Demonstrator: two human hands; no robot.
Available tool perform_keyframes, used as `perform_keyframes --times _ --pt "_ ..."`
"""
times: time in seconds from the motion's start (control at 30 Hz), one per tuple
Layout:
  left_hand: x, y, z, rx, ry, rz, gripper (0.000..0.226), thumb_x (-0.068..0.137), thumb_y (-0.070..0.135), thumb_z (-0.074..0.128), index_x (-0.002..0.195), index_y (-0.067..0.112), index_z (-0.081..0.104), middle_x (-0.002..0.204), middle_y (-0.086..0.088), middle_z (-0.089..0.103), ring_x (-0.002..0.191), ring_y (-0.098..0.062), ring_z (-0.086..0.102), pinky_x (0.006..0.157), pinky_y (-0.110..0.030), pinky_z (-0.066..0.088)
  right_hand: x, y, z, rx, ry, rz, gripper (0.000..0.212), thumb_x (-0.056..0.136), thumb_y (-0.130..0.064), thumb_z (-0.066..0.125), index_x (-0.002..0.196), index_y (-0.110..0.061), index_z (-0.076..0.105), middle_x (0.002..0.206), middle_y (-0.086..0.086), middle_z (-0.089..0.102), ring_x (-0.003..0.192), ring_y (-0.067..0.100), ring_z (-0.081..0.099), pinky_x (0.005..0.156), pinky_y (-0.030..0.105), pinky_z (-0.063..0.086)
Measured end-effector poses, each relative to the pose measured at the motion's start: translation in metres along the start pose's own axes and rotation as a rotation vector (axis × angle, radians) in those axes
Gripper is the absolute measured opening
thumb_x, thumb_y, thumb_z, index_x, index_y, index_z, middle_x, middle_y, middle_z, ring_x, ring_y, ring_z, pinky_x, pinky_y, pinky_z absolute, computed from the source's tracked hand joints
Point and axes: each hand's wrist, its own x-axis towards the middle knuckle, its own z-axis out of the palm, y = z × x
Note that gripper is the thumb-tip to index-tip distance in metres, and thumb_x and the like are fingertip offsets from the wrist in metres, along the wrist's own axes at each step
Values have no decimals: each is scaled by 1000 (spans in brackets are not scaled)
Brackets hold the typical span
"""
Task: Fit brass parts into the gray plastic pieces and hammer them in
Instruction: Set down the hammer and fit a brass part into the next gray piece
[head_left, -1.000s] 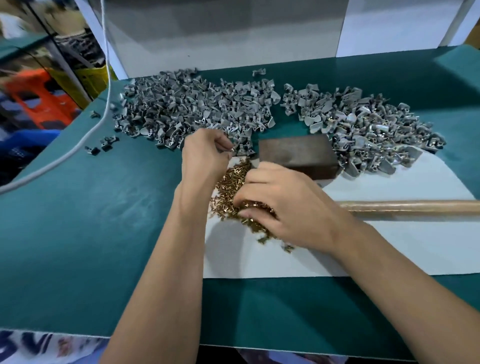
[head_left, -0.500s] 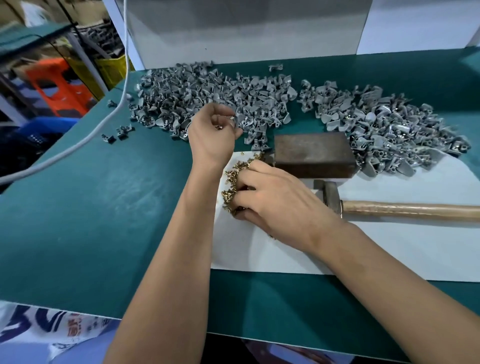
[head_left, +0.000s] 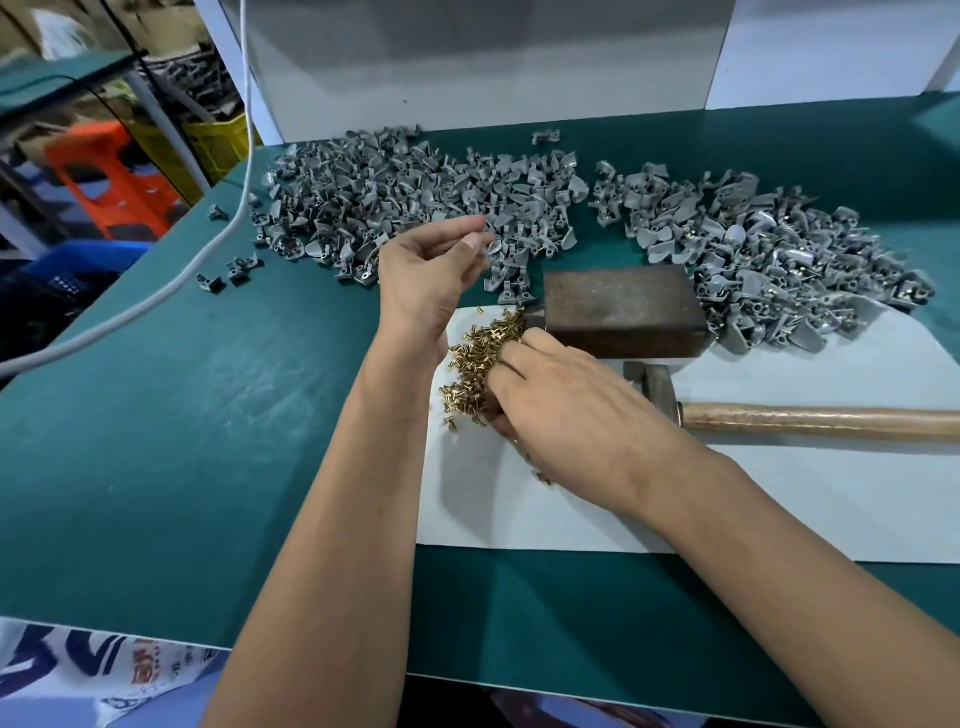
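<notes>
Only print you've got is on the white fabric (head_left: 78, 670) at the bottom-left edge, under your left forearm: big blue block letters, cut off by the frame and folded, look like "BVI" but you can't read them for sure. Smaller orange characters sit beside them on the same fabric, too blurred to make out. Nothing legible anywhere else you're looking
</notes>
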Motion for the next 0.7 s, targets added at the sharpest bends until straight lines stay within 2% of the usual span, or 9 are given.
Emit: perform_keyframes --times 0.13,0.23,0.33,0.43,0.53,0.7 --pt "-4 3 7 -207 -18 -53 19 96 -10 59 115 -8 62 95 -23 72 92 -36 74 90 -44 61 -7 10 -1 82 55 39 11 102 -17 58 106 -23 50 105 -6 52 102 14 40 85 28 43" --pt "-6 5 11 -315 -57 -82 13 95 -14 57 107 -10 60 87 -22 72 85 -36 76 82 -37 64 -9 15 -3 288 73 68 7 101 -25 62 101 -21 56 100 -7 59 98 12 45 86 31 45" --pt "-9 7 14 -369 -122 -102 8 95 -13 57 100 -8 62 88 -22 71 86 -35 76 77 -30 63 -13 20 -5 397 167 50 10 93 -18 73 97 -15 65 92 -6 63 91 13 52 83 32 47" --pt "-10 7 16 -366 -155 -108 11 96 -8 59 105 -7 66 88 -18 72 87 -31 75 77 -27 62 -14 26 -5 413 231 69 15 91 -15 76 105 -14 72 94 -5 67 89 11 54 84 27 47" --pt "-12 7 17 -314 -211 -111 22 94 -6 63 115 -4 67 93 -15 73 90 -26 74 83 -25 60 -15 31 -8 443 297 97 10 94 -21 74 101 -15 78 95 -5 72 91 10 61 88 30 51" --pt "-16 6 20 -281 -362 -99 36 90 -10 65 125 -3 66 99 -17 70 95 -25 73 89 -27 58 -19 43 -15 501 533 215 10 94 -19 75 101 -15 81 93 -6 74 86 6 66 82 28 55"
